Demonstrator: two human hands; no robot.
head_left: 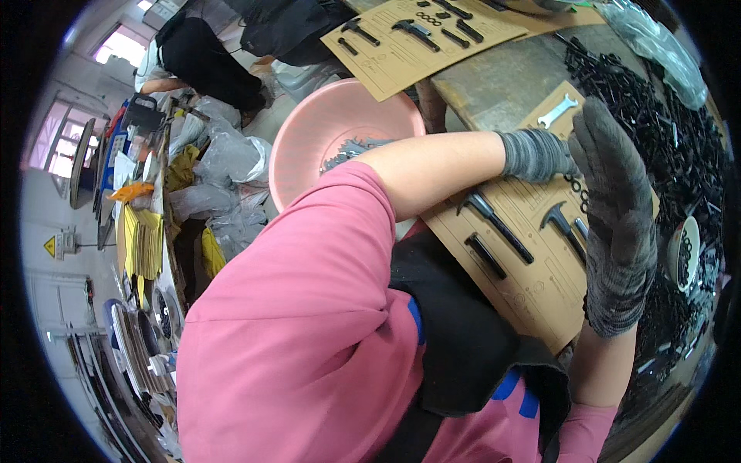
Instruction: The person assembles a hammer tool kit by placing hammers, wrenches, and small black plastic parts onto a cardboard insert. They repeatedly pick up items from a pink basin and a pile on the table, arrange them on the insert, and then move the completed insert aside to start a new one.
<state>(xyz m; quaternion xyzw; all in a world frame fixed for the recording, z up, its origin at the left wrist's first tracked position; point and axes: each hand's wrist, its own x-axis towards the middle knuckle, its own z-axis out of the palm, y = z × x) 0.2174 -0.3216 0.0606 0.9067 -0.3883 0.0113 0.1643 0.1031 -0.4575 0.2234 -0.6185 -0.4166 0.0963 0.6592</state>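
Note:
Both my hands wear grey knit gloves. My left hand reaches across a brown cardboard sheet with printed outlines; its fingers are hidden behind my right hand. My right hand is raised over the sheet's right side, fingers stretched out and nothing visible in them. A silver open-end wrench lies on the sheet beyond my left hand. Nearer me on the sheet are a black T-shaped tool, a short black bar and a black hook-headed piece. Small black rings lie partly behind my right hand.
A second cardboard sheet carries more black parts at the back. Loose black hardware heaps along the right, with a pale bowl and plastic bag. A pink basin holds grey metal pieces. Another person bends far left.

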